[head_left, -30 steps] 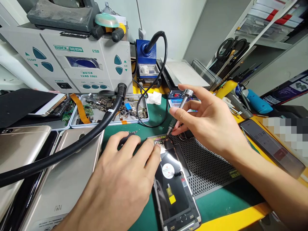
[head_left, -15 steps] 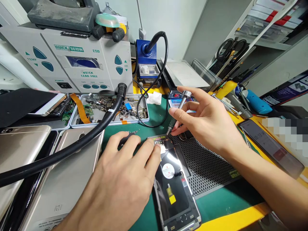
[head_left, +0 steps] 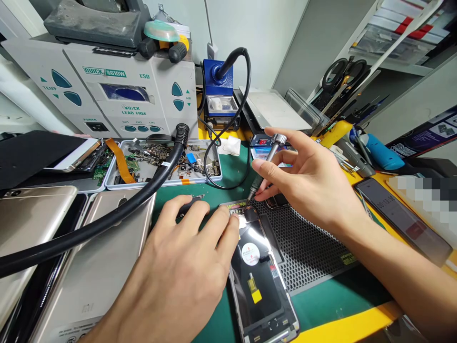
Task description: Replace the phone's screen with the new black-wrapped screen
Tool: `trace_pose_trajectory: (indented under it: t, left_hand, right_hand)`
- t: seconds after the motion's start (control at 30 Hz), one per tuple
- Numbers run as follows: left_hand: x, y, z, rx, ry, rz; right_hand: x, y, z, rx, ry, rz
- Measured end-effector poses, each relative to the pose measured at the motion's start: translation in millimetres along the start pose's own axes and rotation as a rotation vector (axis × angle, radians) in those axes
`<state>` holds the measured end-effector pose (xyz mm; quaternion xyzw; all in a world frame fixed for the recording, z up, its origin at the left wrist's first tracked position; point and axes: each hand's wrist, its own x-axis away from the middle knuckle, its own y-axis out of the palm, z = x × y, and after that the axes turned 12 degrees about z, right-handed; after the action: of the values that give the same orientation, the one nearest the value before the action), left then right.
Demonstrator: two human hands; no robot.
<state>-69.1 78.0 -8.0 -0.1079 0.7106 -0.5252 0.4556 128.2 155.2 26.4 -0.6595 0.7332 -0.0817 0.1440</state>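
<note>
My right hand (head_left: 307,181) holds a small precision screwdriver (head_left: 267,159) with a silver cap, tilted between thumb and fingers. The driver's tip meets the upper end of an opened phone (head_left: 262,271), near a small camera area. The phone lies back up, its inside showing a round white sticker (head_left: 250,254) and a yellow tab (head_left: 256,296). My left hand (head_left: 189,257) grips the phone's upper left edge with curled fingertips; the thumb is partly hidden. Just beyond the left knuckles lies a small dark part (head_left: 188,206), partly covered by the hand.
A black perforated mat (head_left: 307,257) lies right of the phone on a green mat (head_left: 321,305). A thick black hose (head_left: 143,205) crosses from the hot-air station (head_left: 124,90) over a tray (head_left: 167,183) of circuit boards. Phones (head_left: 100,257) lie at left; another phone (head_left: 403,219) shows a timer.
The view has shifted very slightly. Both hands stay in nearly the same place, with the screwdriver still at the phone's upper end.
</note>
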Motion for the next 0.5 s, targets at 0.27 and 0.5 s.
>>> trace_pose_trajectory:
  t: [0.27,0.5]
  left_hand:
    - [1.3,1.0,-0.2,-0.006,0.003,0.000]
    - [1.6,0.7,-0.1,-0.003,0.008,0.014]
  right_hand:
    - [0.3,-0.1,0.6,-0.013,0.013,-0.002]
    - [-1.3,-1.4,3.2,-0.011,0.023,-0.010]
